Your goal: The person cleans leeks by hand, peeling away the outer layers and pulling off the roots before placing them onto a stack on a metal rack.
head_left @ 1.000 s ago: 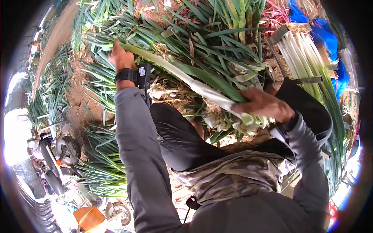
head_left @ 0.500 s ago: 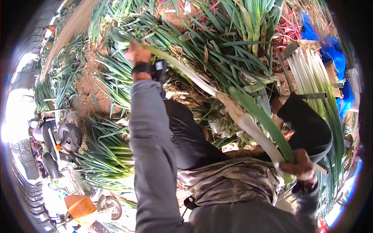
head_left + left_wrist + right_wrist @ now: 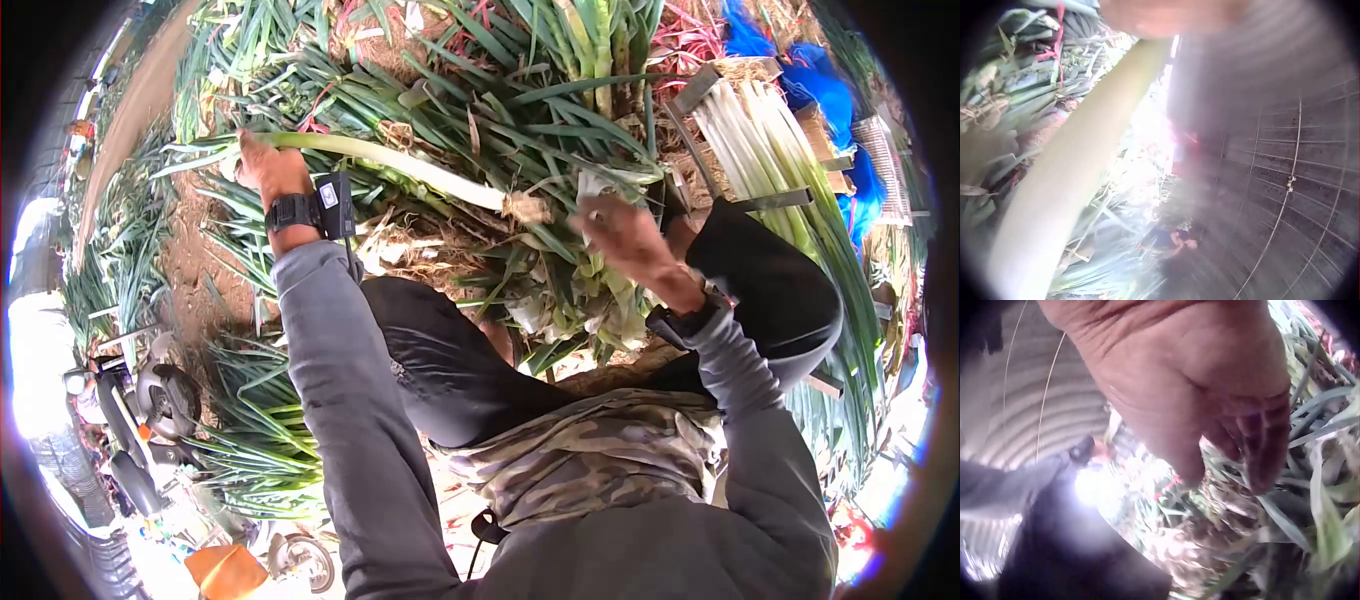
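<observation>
We've got a white leek (image 3: 430, 178), shaggy brown roots (image 3: 528, 208), our left hand (image 3: 272, 172) gripping; our right hand (image 3: 635, 245) hangs loosely curled.

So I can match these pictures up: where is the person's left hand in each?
Head: left hand at upper left, holding a leek.
Left wrist: left hand blurred at the top edge.
Right wrist: left hand small, left of centre.
Shared landmark: heaped green leaves.
</observation>
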`<action>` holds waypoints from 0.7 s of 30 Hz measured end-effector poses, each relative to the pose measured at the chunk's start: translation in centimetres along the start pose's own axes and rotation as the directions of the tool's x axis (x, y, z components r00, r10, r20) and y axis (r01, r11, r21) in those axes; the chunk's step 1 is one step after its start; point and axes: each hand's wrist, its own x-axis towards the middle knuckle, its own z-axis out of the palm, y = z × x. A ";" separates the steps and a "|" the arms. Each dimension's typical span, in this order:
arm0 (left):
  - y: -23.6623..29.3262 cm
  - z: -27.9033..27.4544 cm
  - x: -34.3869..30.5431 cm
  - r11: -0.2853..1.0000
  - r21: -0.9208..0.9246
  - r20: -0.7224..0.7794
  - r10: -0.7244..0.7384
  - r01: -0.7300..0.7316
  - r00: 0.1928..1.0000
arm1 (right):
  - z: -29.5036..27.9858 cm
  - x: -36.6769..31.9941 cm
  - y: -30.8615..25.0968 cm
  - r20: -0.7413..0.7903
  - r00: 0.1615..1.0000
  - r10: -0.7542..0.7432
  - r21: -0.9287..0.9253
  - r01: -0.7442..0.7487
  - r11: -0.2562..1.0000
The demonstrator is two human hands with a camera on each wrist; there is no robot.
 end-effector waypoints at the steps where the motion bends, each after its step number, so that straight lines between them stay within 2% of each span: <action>1: -0.4 1.0 0.4 0.998 0.060 -0.019 0.007 -0.006 1.000 | -0.1 0.7 -2.5 -0.109 0.992 0.061 0.049 -0.056 0.997; 2: -1.0 1.8 1.0 0.993 0.121 -0.045 0.013 -0.007 0.999 | -0.2 1.3 -5.1 -0.216 0.969 0.120 0.108 -0.099 0.989; 3: 0.7 -0.1 0.6 0.988 0.133 0.099 -0.087 0.073 0.991 | -0.4 1.9 -6.9 -0.180 0.983 0.036 -0.050 -0.045 0.998; 4: 1.0 -0.2 0.1 0.984 0.169 0.096 0.048 -0.064 0.994 | 0.0 2.0 -7.7 -0.090 0.996 0.006 -0.065 -0.011 0.998; 5: 0.8 0.9 -0.3 0.991 0.111 0.007 0.067 -0.068 0.998 | 0.3 2.0 -8.5 0.000 1.000 -0.024 -0.073 0.024 0.997; 6: 0.9 1.8 -0.3 0.995 0.054 -0.090 0.083 -0.078 0.992 | 0.8 2.2 -9.0 0.132 0.991 -0.031 0.055 0.024 0.998; 7: 1.7 1.3 -0.4 0.999 0.015 -0.076 0.050 -0.049 0.996 | 1.9 2.1 -8.1 0.207 0.978 -0.033 0.247 -0.020 0.969; 8: 2.3 0.9 -0.6 1.000 -0.023 -0.063 0.012 -0.014 0.998 | 3.1 2.0 -7.2 0.280 0.959 -0.034 0.430 -0.094 0.898; 9: 2.0 1.2 -0.6 0.999 0.002 -0.089 0.036 -0.036 0.995 | 4.3 1.9 -6.3 0.352 0.935 -0.035 0.575 -0.187 0.797; 10: 1.1 2.4 -0.2 0.998 0.026 -0.112 0.060 -0.057 0.992 | 4.3 1.2 -6.2 0.342 0.938 -0.057 0.527 -0.141 0.838; 11: 0.3 3.9 0.6 0.917 -0.392 -0.060 -0.105 0.073 0.993 | 4.4 0.5 -6.2 0.331 0.940 -0.079 0.476 -0.094 0.874; 12: -1.2 5.4 1.1 0.999 -0.023 -0.047 0.033 -0.034 0.998 | 4.4 -2.6 -5.3 0.278 0.944 -0.180 0.470 0.030 0.882; 13: -2.6 7.0 1.7 0.927 0.345 -0.034 0.170 -0.148 0.985 | 4.3 -5.6 -4.5 0.221 0.934 -0.280 0.456 0.154 0.876; 14: -3.0 8.3 2.4 0.872 -0.444 0.006 -0.225 0.204 0.974 | 2.2 -7.9 -4.8 0.343 0.936 -0.081 0.146 0.033 0.989; 15: -3.4 9.6 3.1 0.181 -0.966 0.045 -0.585 0.184 0.810 | 0.1 -9.3 -8.0 0.458 0.885 -0.084 0.107 0.039 0.994; 16: -0.8 5.4 2.1 -0.033 -0.984 0.147 -0.713 0.176 0.686 | -1.3 -10.9 -7.7 0.426 0.904 -0.029 0.105 -0.017 0.994; 17: -1.3 5.4 2.6 0.004 -0.965 0.168 -0.757 0.262 0.632 | -2.6 -12.4 -7.4 0.392 0.920 0.025 0.108 -0.074 0.991; 18: -0.9 4.8 1.7 -0.031 -0.993 0.105 -0.698 0.117 0.708 | -3.3 -11.9 -10.1 0.263 0.943 0.202 0.072 -0.228 0.971; 19: 0.9 3.5 0.4 -0.129 -0.990 0.134 -0.663 0.064 0.737 | -4.0 -11.5 -12.7 0.121 0.922 0.369 0.082 -0.380 0.922; 20: 3.3 1.8 0.1 -0.230 -0.973 0.149 -0.625 0.002 0.767 | -5.0 -10.1 -11.7 0.050 0.966 0.254 0.219 -0.259 0.941; 21: 5.4 0.7 0.7 -0.265 -0.963 0.218 -0.636 0.055 0.740 | -5.8 -8.6 -11.9 -0.027 0.968 0.250 0.395 -0.219 0.892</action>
